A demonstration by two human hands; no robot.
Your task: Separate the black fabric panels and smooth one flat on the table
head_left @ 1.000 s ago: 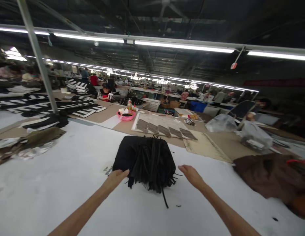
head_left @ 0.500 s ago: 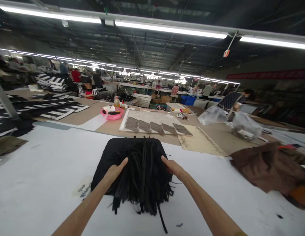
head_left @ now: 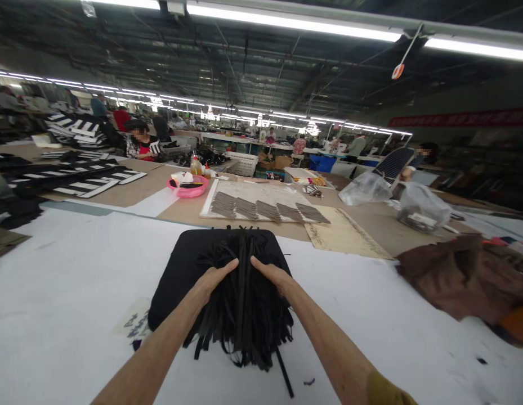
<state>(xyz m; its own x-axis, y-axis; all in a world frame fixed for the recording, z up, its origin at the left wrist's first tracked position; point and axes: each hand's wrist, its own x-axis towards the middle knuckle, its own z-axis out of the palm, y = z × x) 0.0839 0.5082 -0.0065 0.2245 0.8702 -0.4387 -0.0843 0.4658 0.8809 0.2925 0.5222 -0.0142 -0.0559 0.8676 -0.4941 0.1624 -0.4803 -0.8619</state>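
Note:
A thick bundle of narrow black fabric strips (head_left: 243, 315) lies over a dark rounded pad or stack of cloth (head_left: 177, 281), its loose ends fanning out towards me. My left hand (head_left: 214, 279) grips the bundle from the left, thumb on top. From the right side, my right hand (head_left: 276, 275) does the same. The two thumb tips point at each other with a small gap of strips between them. Most of my fingers are hidden under or behind the strips. One strip end hangs loose at the front.
White paper (head_left: 75, 281) covers the near table. Beyond are a pink basin (head_left: 189, 190), a board with grey-brown slanted pieces (head_left: 267, 209) and a cream sheet (head_left: 345, 233). Brown cloth (head_left: 459, 275) lies right; striped black-and-white pieces (head_left: 84, 179) lie left. A person (head_left: 141, 143) sits behind them.
Both my hands have moved inward over the bundle, bringing the thumbs close together. The strips are gathered more towards the middle. The view has shifted slightly.

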